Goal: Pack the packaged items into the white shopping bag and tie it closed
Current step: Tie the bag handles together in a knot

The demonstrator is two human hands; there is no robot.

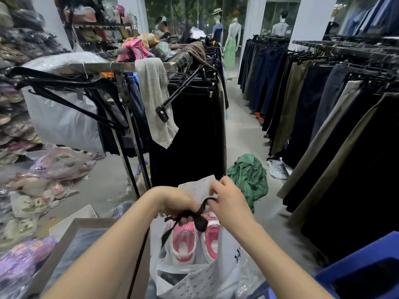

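Observation:
The white shopping bag stands low in the middle of the view, its mouth open. Pink and white packaged slippers stick up inside it. My left hand is closed around a black ribbon-like tie just above the bag. My right hand pinches the same black tie and a flap of the white bag near its top edge. Loose ends of the tie hang down over the slippers.
A clothes rack with black trousers and hangers stands straight ahead. More trouser racks line the right. Packaged slippers are piled on the floor at left. A green garment lies on the aisle floor. A blue bin sits at bottom right.

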